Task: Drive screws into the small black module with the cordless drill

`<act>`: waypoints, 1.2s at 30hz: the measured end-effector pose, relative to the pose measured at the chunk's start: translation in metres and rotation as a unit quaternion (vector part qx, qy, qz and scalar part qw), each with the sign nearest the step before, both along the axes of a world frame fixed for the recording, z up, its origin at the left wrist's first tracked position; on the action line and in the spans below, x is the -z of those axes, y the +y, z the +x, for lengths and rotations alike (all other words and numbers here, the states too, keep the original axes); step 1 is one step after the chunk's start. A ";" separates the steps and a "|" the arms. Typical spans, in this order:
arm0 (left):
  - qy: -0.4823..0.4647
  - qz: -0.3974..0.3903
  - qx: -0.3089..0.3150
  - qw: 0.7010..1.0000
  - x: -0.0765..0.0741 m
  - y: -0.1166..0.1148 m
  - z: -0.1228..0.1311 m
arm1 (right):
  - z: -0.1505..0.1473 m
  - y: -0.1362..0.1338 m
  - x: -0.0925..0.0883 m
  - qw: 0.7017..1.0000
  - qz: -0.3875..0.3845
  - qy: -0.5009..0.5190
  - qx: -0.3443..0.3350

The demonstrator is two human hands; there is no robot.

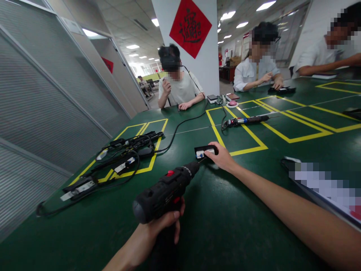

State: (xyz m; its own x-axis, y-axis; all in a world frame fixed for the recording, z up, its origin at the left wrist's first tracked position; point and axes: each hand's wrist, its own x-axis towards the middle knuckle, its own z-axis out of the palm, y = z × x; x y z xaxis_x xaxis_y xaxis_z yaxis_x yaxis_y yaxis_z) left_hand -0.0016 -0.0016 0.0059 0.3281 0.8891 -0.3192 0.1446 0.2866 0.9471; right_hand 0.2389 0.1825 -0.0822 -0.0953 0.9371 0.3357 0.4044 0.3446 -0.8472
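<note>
My left hand (166,222) is wrapped round the grip of a black cordless drill (166,192) with red switches. The drill points up and to the right, its thin bit at a small black holder (206,148) with white and blue parts inside. Whether the bit touches the part cannot be made out. My right hand (221,156) pinches the right end of this black piece against the table, fingers closed on it. The lower part of the drill is dark and partly hidden by my hand.
Black cabled parts (126,154) lie in a yellow-taped area at left. A corded electric screwdriver (245,120) lies beyond my right hand. A blurred-out flat device (324,192) is at right. Three people sit across the green table (225,226); a pink round item (232,103) stands near them.
</note>
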 end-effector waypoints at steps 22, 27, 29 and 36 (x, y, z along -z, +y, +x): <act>-0.002 -0.006 -0.006 1.000 0.001 0.001 -0.001 | -0.001 -0.001 -0.002 1.000 0.007 -0.008 0.007; -0.009 0.009 -0.014 1.000 0.003 0.003 0.000 | 0.000 -0.001 -0.002 1.000 0.012 -0.005 0.003; -0.012 0.008 -0.020 1.000 0.004 0.002 0.000 | -0.001 0.000 -0.002 1.000 0.011 -0.006 0.004; -0.004 0.008 -0.006 1.000 -0.001 0.000 0.001 | 0.000 -0.001 -0.001 1.000 0.014 -0.006 0.005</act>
State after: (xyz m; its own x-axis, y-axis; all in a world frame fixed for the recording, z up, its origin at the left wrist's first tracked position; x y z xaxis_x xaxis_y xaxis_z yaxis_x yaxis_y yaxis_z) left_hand -0.0008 -0.0012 0.0065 0.3199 0.8977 -0.3029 0.1340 0.2737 0.9524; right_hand 0.2386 0.1820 -0.0812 -0.0905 0.9280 0.3614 0.4175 0.3648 -0.8322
